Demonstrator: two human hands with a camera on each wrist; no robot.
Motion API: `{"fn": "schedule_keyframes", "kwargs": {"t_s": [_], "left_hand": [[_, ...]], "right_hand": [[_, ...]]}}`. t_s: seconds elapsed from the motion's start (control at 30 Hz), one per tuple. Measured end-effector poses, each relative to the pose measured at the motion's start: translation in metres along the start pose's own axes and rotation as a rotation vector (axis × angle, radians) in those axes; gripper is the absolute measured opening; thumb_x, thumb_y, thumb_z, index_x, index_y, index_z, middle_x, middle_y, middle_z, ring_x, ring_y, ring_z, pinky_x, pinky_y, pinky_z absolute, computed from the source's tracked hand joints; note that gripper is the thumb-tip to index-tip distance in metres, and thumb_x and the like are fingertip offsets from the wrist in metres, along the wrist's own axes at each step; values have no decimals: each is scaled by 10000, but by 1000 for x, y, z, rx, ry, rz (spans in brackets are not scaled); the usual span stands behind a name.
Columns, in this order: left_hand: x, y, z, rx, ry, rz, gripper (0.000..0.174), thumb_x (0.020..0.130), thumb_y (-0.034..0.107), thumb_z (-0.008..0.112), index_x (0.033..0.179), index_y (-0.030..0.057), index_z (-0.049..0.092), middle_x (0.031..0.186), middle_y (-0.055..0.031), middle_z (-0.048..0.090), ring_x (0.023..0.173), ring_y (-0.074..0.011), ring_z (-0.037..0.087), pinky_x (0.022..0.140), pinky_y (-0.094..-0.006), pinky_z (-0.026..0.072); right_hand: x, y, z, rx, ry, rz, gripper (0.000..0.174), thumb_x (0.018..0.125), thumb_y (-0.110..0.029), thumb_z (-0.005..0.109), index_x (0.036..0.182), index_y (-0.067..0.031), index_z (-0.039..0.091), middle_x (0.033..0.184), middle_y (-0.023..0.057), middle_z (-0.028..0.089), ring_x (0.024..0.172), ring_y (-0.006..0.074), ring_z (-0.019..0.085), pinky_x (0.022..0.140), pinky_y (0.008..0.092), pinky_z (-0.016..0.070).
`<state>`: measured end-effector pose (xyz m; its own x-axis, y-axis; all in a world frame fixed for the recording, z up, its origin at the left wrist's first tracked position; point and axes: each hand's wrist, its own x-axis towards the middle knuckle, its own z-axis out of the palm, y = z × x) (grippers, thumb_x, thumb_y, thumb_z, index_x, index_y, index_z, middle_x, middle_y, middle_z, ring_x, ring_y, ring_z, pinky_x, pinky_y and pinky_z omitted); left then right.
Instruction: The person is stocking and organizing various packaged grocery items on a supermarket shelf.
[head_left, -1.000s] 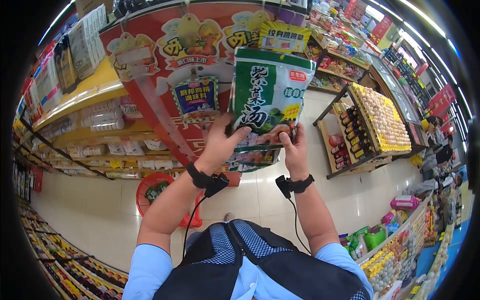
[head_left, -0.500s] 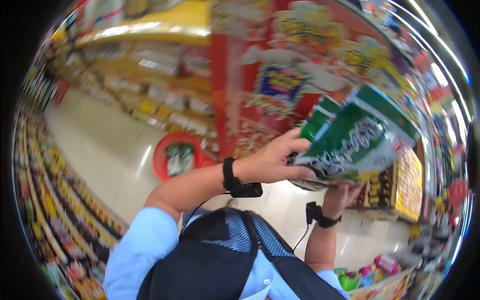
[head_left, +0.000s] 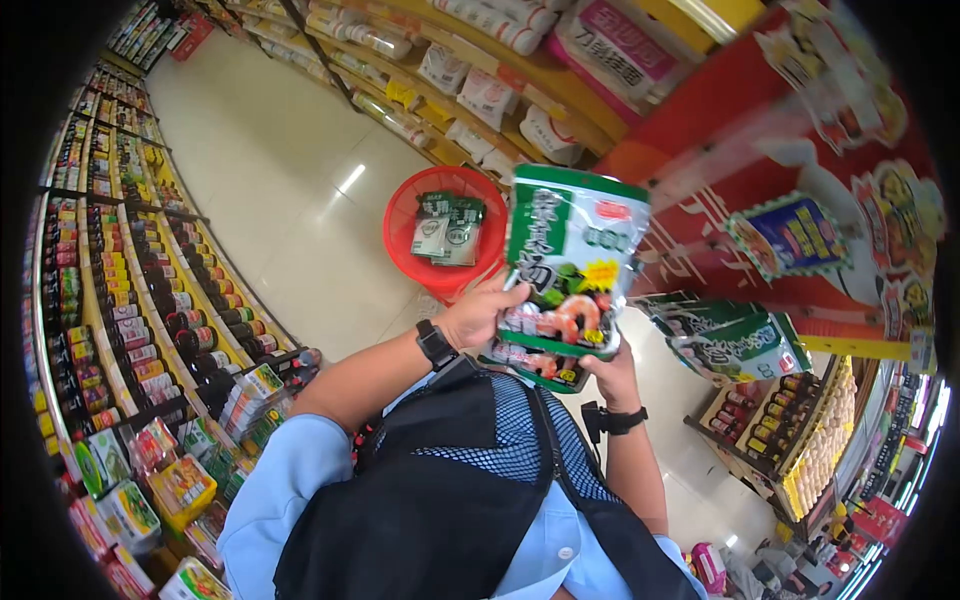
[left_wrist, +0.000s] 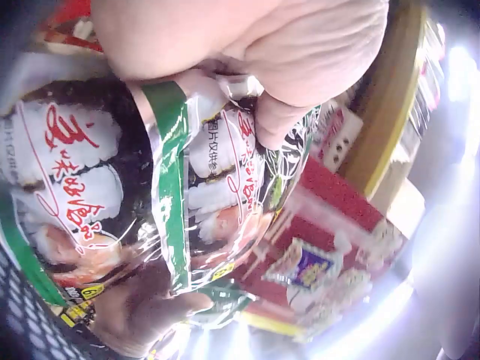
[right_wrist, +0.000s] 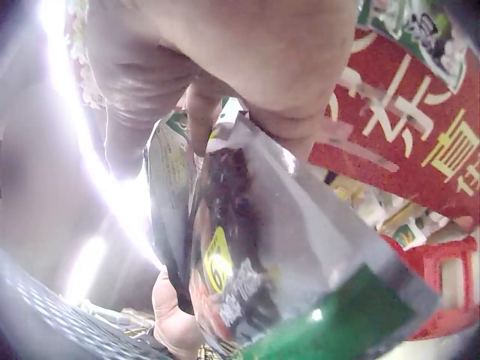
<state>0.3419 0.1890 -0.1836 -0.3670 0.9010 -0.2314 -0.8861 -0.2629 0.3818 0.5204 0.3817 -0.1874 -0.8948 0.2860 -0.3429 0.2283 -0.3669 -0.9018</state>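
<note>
In the head view two green-and-white soup packets overlap in front of the chest, the front one showing shrimp. The left hand grips their left edge, thumb on the front. At the lower right edge the right hand pinches them, thumb in front. The left wrist view shows the left hand over the packets, with the other hand's fingers below. From the right wrist, the right hand holds a packet with another behind it.
A red basket with green-and-white packets stands on the floor. More soup packets hang by the red display. Shelves of jars line the left, and an egg stand is at the right.
The head view has turned toward the basket and jar shelves. Both hands have carried the packets away from the display, in front of the chest, and still hold them.
</note>
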Motion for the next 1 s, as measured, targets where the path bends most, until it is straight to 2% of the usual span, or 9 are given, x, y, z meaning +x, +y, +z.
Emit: {"fn": "schedule_keyframes", "kwargs": {"t_s": [0.07, 0.1, 0.23, 0.37, 0.57, 0.63, 0.7, 0.83, 1.0], "left_hand": [[-6, 14, -48, -106, 64, -17, 506, 971, 166, 533, 1429, 82, 335, 1374, -86, 492, 1226, -221, 515, 1042, -408, 422], [-10, 25, -69, -82, 91, 5, 490, 971, 176, 532, 1417, 81, 353, 1374, -89, 494, 1229, -229, 515, 1032, -417, 433], [-31, 68, -193, 131, 384, -1, 298, 959, 192, 569, 1227, 65, 536, 1104, -47, 636, 940, -148, 644, 827, -330, 537], [-43, 117, -307, 320, 677, -79, 286, 968, 178, 549, 1210, 27, 540, 1041, -67, 662, 905, -165, 658, 790, -333, 540], [-17, 143, -416, 638, 696, -302, 403, 906, 290, 650, 1178, 1, 580, 1010, -119, 685, 904, -219, 669, 766, -359, 524], [-7, 145, -462, 1191, 739, -340, 500, 849, 355, 698, 1159, -21, 584, 999, -169, 682, 897, -281, 669, 779, -384, 518], [-1, 142, -467, 1490, 854, -332, 627, 763, 447, 744, 1103, -60, 598, 973, -251, 661, 904, -388, 648, 798, -422, 504], [-8, 127, -437, 1633, 911, -169, 554, 784, 404, 727, 1022, -83, 609, 952, -296, 635, 937, -413, 624, 817, -453, 495], [-47, 124, -415, 1756, 911, -265, 502, 807, 329, 698, 1091, -69, 582, 1047, -290, 626, 1033, -409, 599, 899, -444, 479]], "right_hand": [[22, 10, 32, 18, -12, 165, 651, 748, -73, 781, 1310, 19, 465, 1206, 85, 579, 1078, 171, 578, 964, 318, 451], [36, 37, 38, -60, 77, 86, 589, 773, 2, 728, 1301, 23, 466, 1192, 87, 586, 1051, 164, 580, 943, 306, 459], [66, 82, 80, -173, 260, 139, 428, 804, 61, 634, 1220, 1, 555, 1124, 93, 592, 962, 149, 596, 860, 262, 490], [71, 125, 84, -336, 465, 195, 431, 789, 73, 593, 1209, -22, 571, 1083, 94, 600, 851, 143, 606, 760, 256, 510], [49, 139, 103, -646, 531, 206, 426, 750, 22, 615, 1173, -17, 596, 1034, 96, 624, 883, 147, 605, 769, 263, 500], [48, 133, 119, -801, 524, 201, 408, 734, -3, 635, 1141, -33, 623, 1047, 103, 633, 929, 178, 611, 825, 291, 492], [51, 131, 133, -817, 518, 182, 403, 732, -13, 637, 1134, -44, 630, 1051, 103, 638, 951, 196, 613, 843, 300, 487], [67, 135, 146, -833, 490, 186, 401, 725, -35, 644, 1125, -56, 637, 1074, 131, 645, 1011, 249, 621, 888, 323, 480], [117, 138, 149, -848, 432, 111, 394, 718, -50, 656, 1112, -65, 642, 1097, 150, 642, 1040, 279, 618, 912, 338, 475]]}}
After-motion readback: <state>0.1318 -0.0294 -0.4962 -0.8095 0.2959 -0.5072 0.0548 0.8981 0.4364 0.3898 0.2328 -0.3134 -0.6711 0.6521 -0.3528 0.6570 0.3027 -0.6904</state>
